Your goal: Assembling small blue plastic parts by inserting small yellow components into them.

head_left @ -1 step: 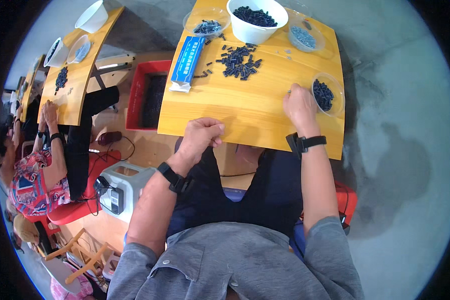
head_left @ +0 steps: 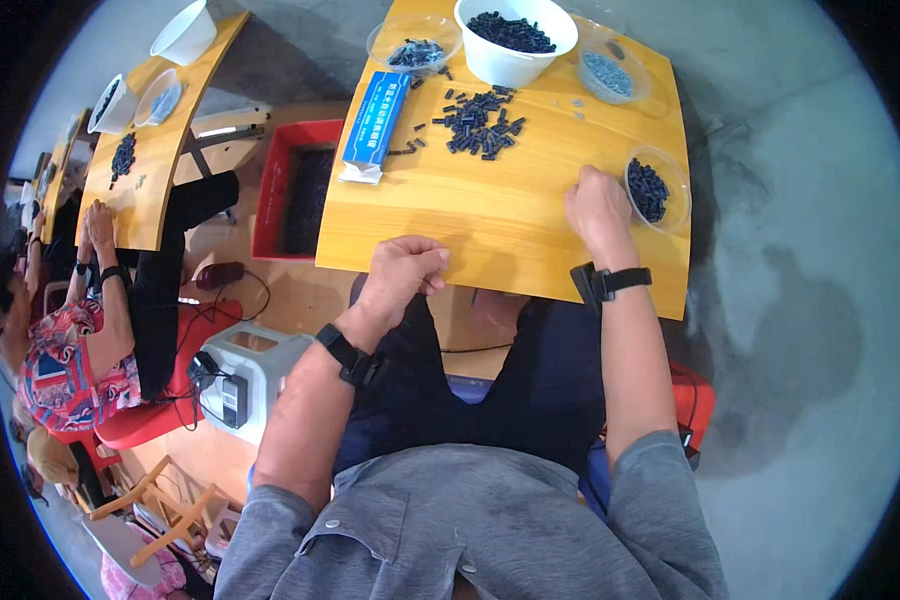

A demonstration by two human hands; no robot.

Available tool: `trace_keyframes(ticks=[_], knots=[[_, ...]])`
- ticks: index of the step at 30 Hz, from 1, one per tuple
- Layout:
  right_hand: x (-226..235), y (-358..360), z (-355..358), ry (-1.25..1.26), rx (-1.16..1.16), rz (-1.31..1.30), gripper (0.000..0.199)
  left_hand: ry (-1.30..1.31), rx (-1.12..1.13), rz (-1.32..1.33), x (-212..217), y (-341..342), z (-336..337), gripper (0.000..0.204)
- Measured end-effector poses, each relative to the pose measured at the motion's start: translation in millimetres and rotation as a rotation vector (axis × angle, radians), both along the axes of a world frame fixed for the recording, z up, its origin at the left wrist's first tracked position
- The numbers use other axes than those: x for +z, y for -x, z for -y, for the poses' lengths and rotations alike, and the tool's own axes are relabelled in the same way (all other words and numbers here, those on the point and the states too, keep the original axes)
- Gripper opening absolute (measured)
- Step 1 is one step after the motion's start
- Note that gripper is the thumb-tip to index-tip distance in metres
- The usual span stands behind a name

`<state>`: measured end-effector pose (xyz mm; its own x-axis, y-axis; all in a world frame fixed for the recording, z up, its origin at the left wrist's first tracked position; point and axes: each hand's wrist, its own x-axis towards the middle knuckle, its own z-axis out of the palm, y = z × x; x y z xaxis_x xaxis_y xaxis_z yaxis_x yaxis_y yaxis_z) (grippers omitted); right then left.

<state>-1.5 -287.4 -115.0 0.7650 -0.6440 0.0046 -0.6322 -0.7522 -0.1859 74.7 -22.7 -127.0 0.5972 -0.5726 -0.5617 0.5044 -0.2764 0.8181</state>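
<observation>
My left hand (head_left: 410, 268) is at the near edge of the wooden table, its thumb and forefinger pressed together and the other fingers curled. Whatever it may hold is too small or hidden to make out. Over the table's right side my right hand (head_left: 600, 208) is closed, fingers folded under, just left of a clear round tub (head_left: 675, 222) of short black tubular pieces (head_left: 647, 192). Its fingertips are turned away from view. Farther off lies a loose heap of similar black pieces (head_left: 480, 125).
Behind the heap stands a white bowl (head_left: 490, 68) full of black pieces. Clear tubs of small grey-blue parts (head_left: 608, 72) and mixed parts (head_left: 416, 54) flank it. A blue-and-white box (head_left: 375, 120) lies left. A red crate (head_left: 270, 205) sits on the floor; another person's hands (head_left: 98, 225) work at a neighbouring table.
My right hand has shifted very slightly, and a tiny bit seen at its fingertips before is now out of sight. My left hand stays where it was.
</observation>
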Motion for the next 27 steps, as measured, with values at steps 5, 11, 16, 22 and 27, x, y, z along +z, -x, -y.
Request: trace_keyframes(ticks=[5,11,16,22,27], knots=[[-18.2,-3.8,3.5,-0.068,0.167,0.323,0.017,0.025,0.033,-0.063,-2.8,-3.7,0.4,0.011],[-29.1,7.6,10.1,-0.116,0.204,0.501,0.015,0.040,0.077,-0.064,-7.3,-3.9,2.0,0.012],[-28.5,13.1,9.5,-0.128,0.106,0.456,0.015,0.018,0.072,-0.054,-6.8,-4.0,3.3,0.011],[-21.7,5.1,4.8,-0.069,0.127,0.283,0.009,0.022,0.034,-0.040,-5.8,-3.5,1.2,0.012],[-26.4,0.9,4.8,-0.022,0.153,0.283,0.008,0.038,0.030,-0.054,-7.9,-4.4,0.1,0.013]])
